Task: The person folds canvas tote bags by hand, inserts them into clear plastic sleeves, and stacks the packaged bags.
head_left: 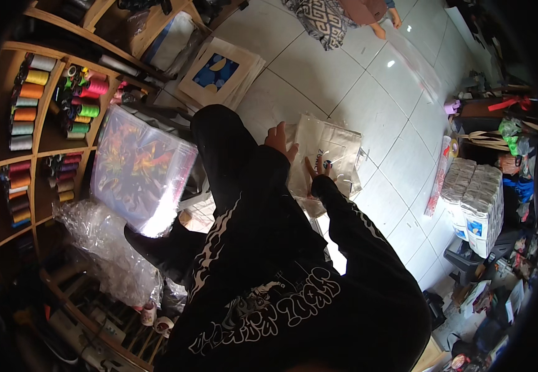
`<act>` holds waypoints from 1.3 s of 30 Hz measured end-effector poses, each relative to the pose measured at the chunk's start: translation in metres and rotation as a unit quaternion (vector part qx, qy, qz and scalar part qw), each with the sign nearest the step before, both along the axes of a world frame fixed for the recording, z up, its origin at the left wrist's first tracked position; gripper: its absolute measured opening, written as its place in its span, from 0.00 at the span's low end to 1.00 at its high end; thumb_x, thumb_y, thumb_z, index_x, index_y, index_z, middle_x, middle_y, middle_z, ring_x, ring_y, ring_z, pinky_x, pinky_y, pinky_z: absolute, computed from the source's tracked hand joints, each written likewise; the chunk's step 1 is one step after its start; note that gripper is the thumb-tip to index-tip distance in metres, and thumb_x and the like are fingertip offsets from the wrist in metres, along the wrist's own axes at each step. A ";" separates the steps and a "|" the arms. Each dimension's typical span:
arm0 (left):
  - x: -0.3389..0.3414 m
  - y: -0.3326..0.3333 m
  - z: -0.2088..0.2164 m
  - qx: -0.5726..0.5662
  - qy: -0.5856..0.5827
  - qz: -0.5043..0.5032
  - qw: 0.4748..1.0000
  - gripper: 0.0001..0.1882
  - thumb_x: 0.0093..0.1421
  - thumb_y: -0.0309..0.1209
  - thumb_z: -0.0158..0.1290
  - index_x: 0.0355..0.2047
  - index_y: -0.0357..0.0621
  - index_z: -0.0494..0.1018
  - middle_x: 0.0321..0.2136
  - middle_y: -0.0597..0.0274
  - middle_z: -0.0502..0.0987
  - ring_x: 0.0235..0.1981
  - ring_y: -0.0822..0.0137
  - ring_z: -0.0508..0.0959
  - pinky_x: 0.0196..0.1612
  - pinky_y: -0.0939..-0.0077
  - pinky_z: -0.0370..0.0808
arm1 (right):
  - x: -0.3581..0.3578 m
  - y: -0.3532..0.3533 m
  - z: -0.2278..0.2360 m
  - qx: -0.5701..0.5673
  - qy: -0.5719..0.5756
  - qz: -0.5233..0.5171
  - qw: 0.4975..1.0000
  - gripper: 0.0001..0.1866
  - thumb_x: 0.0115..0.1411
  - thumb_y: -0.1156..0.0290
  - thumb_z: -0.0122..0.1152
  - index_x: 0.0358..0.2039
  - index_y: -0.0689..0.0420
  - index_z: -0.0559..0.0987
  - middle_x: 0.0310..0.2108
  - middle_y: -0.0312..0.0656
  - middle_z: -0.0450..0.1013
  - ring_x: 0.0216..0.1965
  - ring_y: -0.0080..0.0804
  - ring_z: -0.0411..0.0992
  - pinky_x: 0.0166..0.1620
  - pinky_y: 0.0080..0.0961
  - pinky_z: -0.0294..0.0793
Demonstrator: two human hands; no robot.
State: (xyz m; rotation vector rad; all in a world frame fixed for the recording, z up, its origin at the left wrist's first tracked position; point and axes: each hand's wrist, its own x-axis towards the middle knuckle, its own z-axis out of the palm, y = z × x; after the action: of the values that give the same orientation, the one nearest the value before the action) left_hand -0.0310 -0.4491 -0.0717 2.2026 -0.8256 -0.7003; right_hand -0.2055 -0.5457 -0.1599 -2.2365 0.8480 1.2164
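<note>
In front of me lies a beige cloth bag (343,139) with dark print, in a clear plastic sleeve (309,127). My right hand (318,168) rests flat on its lower middle, fingers spread over the print. At the left edge of the same sleeve is my left hand (278,141), its thumb and fingers apart; part of it is hidden by my black sleeve. Both forearms are in black sleeves with white flame shapes.
Left of me, a stack of clear plastic bags (142,167) lies beside crumpled plastic (104,242). Shelves hold thread spools (31,91). Beige printed bags (216,71) are stacked on the tiled floor (362,93). Bundled bags (473,201) stand right. Another person's hand (378,31) touches clear plastic.
</note>
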 end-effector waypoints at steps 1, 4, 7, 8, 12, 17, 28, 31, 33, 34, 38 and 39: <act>0.001 -0.001 0.002 0.004 0.004 0.004 1.000 0.40 0.46 0.36 0.59 0.56 0.39 0.51 0.47 0.38 0.61 0.48 0.43 0.66 0.50 0.59 0.66 | 0.001 0.004 -0.008 -0.021 0.000 -0.011 1.000 0.73 0.27 0.65 0.79 0.59 0.19 0.28 0.65 0.38 0.16 0.64 0.59 0.23 0.51 0.75 0.47; 0.000 -0.006 0.006 0.000 0.015 0.007 1.000 0.40 0.45 0.35 0.59 0.56 0.39 0.52 0.48 0.38 0.61 0.49 0.43 0.66 0.51 0.59 0.66 | -0.002 0.010 -0.024 -0.069 -0.002 -0.023 0.997 0.73 0.27 0.66 0.79 0.59 0.17 0.28 0.65 0.34 0.16 0.64 0.59 0.23 0.50 0.76 0.47; 0.002 -0.004 0.006 0.005 0.012 0.013 1.000 0.40 0.46 0.35 0.59 0.56 0.39 0.52 0.49 0.38 0.60 0.50 0.42 0.65 0.51 0.58 0.65 | 0.013 0.010 -0.019 -0.076 -0.009 -0.020 0.997 0.71 0.29 0.67 0.77 0.59 0.17 0.30 0.65 0.32 0.17 0.64 0.58 0.25 0.51 0.76 0.46; 0.002 -0.004 0.005 0.001 0.015 0.013 1.000 0.40 0.46 0.35 0.59 0.56 0.39 0.52 0.49 0.38 0.60 0.50 0.42 0.65 0.51 0.58 0.65 | 0.015 0.008 -0.016 -0.062 -0.002 -0.023 0.998 0.69 0.30 0.69 0.76 0.60 0.18 0.32 0.65 0.32 0.18 0.65 0.56 0.26 0.52 0.75 0.46; 0.000 -0.003 0.003 0.014 0.032 0.016 0.999 0.40 0.46 0.36 0.59 0.56 0.40 0.51 0.50 0.38 0.59 0.51 0.42 0.64 0.52 0.58 0.65 | 0.013 0.004 -0.003 -0.049 -0.005 -0.020 0.999 0.68 0.32 0.69 0.75 0.60 0.19 0.32 0.65 0.35 0.18 0.65 0.57 0.27 0.51 0.75 0.46; 0.002 -0.005 0.008 0.020 0.042 0.006 0.999 0.40 0.47 0.36 0.59 0.56 0.40 0.51 0.50 0.38 0.59 0.51 0.43 0.64 0.53 0.59 0.64 | 0.002 -0.013 0.000 0.008 -0.014 0.002 1.000 0.65 0.34 0.55 0.74 0.62 0.24 0.32 0.65 0.45 0.19 0.64 0.61 0.25 0.52 0.74 0.45; 0.002 -0.005 0.012 0.013 0.050 0.004 0.999 0.40 0.47 0.35 0.59 0.56 0.39 0.51 0.50 0.39 0.60 0.52 0.44 0.64 0.54 0.60 0.63 | -0.010 0.048 0.004 -0.124 -0.032 -0.030 0.991 0.49 0.52 0.64 0.58 0.63 0.29 0.34 0.66 0.45 0.24 0.64 0.60 0.24 0.50 0.78 0.38; -0.001 -0.006 0.003 0.013 0.035 -0.008 0.999 0.40 0.47 0.35 0.59 0.56 0.39 0.51 0.50 0.39 0.60 0.52 0.45 0.64 0.53 0.60 0.64 | -0.014 0.052 -0.004 -0.153 -0.018 -0.026 0.988 0.44 0.56 0.71 0.49 0.63 0.31 0.33 0.66 0.45 0.23 0.64 0.62 0.24 0.50 0.78 0.38; 0.001 -0.003 -0.002 -0.023 -0.018 0.009 1.000 0.38 0.45 0.37 0.58 0.54 0.37 0.55 0.45 0.41 0.64 0.48 0.47 0.66 0.50 0.60 0.65 | -0.009 0.052 -0.005 -0.155 -0.027 0.004 0.987 0.51 0.52 0.64 0.59 0.63 0.34 0.32 0.65 0.48 0.22 0.63 0.64 0.23 0.50 0.78 0.38; 0.004 0.001 -0.003 -0.019 -0.020 0.011 1.000 0.38 0.45 0.37 0.58 0.54 0.37 0.55 0.45 0.41 0.64 0.48 0.47 0.66 0.50 0.60 0.65 | -0.004 0.054 -0.002 -0.152 -0.029 0.006 0.988 0.51 0.52 0.64 0.59 0.63 0.34 0.32 0.65 0.48 0.22 0.63 0.64 0.23 0.50 0.78 0.38; 0.000 -0.003 -0.006 -0.011 -0.012 -0.007 1.000 0.38 0.45 0.36 0.59 0.54 0.38 0.54 0.47 0.40 0.63 0.49 0.46 0.65 0.52 0.60 0.64 | -0.010 0.048 0.003 -0.152 -0.033 0.012 0.988 0.67 0.31 0.56 0.76 0.63 0.33 0.35 0.66 0.48 0.27 0.64 0.62 0.26 0.51 0.76 0.41; 0.001 -0.002 -0.006 -0.007 -0.005 -0.009 1.000 0.39 0.46 0.34 0.60 0.55 0.39 0.53 0.49 0.40 0.61 0.50 0.45 0.65 0.52 0.60 0.65 | -0.010 0.046 0.001 -0.150 -0.034 0.038 0.987 0.67 0.33 0.55 0.75 0.63 0.35 0.34 0.65 0.50 0.25 0.63 0.64 0.25 0.50 0.78 0.40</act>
State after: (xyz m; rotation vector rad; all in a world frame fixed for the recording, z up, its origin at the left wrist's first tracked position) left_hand -0.0296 -0.4513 -0.0777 2.1902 -0.8547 -0.6902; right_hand -0.2157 -0.4997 -0.1592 -2.5546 0.9817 1.0981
